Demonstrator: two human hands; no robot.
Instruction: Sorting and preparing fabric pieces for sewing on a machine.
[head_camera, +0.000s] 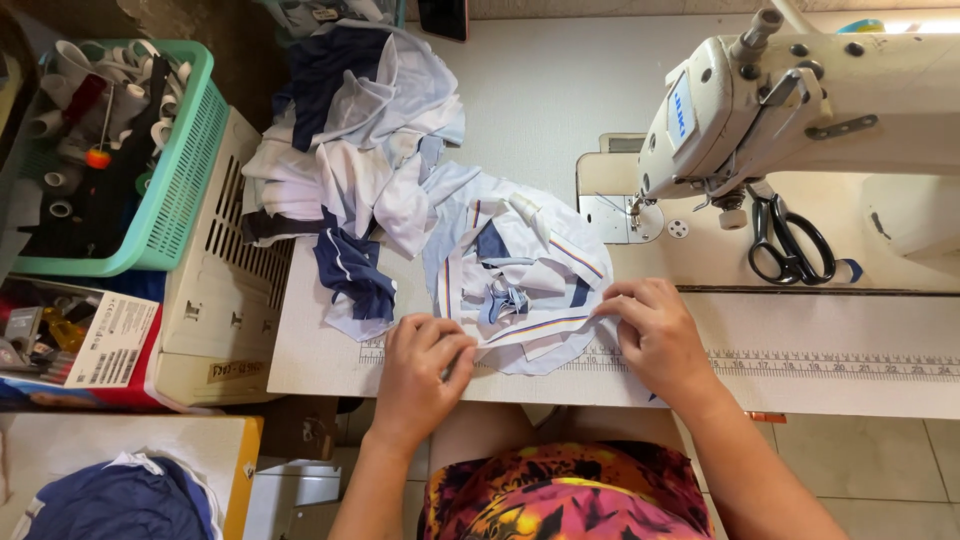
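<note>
So the thing being worked on is a white fabric piece (520, 275) with thin striped trim in navy, yellow and red, plus a few solid navy patches. It's bunched up and curled into a rough ring, not flat at all, with folds piled toward the middle, where a small pale blue bit sits. It lies right between the hands and a little above them, on the white surface. The left hand (422, 365) pinches its lower left edge with curled fingers, and the right hand (655, 335) presses on the lower right edge. The bottom hem hangs just past the near side between both hands.
</note>
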